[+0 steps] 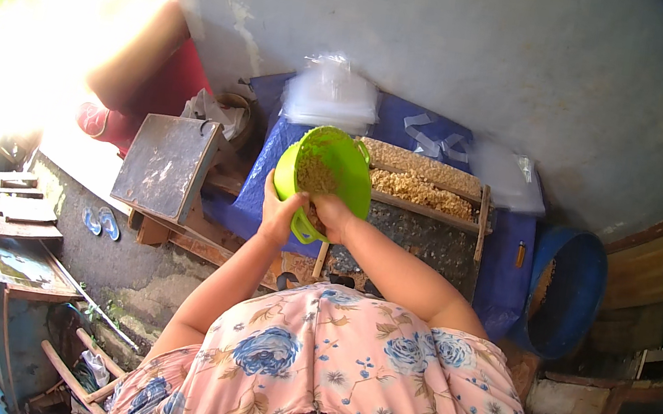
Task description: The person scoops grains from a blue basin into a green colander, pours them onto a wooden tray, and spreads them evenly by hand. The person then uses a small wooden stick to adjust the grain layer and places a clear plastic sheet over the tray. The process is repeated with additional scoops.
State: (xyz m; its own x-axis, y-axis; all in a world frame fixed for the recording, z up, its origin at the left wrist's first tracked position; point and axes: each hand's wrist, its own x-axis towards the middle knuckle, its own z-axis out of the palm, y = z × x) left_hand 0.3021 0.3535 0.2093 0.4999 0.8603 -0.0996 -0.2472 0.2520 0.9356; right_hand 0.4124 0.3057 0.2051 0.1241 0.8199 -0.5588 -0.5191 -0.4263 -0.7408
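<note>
A lime-green plastic basin point(356, 179) with loop handles is tilted in front of me, with light-brown crumbly grains point(316, 174) inside. My left hand point(281, 209) grips its lower left rim from outside. Inside the lower rim, my right hand point(328, 216) is among the grains; its fingertips are partly hidden. To the right of the basin lies a wooden frame point(482, 222) across a dark speckled board point(422, 242). The frame holds a packed pale row of soybean-like grains point(423, 166) and a looser yellow row point(422, 193) beside it.
Stacked clear plastic bags point(330, 102) lie on a blue sheet point(261, 165), with more bags point(504, 177) at the right. A blue barrel point(570, 291) stands on the right, near an orange lighter-like object point(520, 254). A worn square board point(166, 165) is on the left. A wall rises behind.
</note>
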